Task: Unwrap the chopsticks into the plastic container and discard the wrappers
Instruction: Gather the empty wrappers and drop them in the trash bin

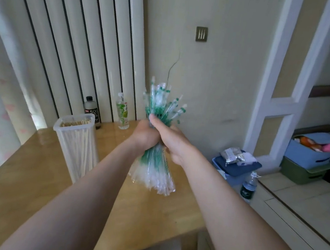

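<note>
Wrappers [162, 112] bunch upright, left hand [145, 136] and right hand [177, 143] fingers [158, 123] gripping their middle.

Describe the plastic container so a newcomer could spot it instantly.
Start at the wooden table below the white vertical slats. On its left part stands the plastic container, tall, translucent, open-topped. Unlike the dark bottle and green-labelled bottle behind it, it is squarish and packed with upright bare chopsticks.

The wrappers [152, 171] are thin clear plastic printed green. The container [75, 143] is translucent plastic; the table [37, 184] is glossy light wood.
</note>
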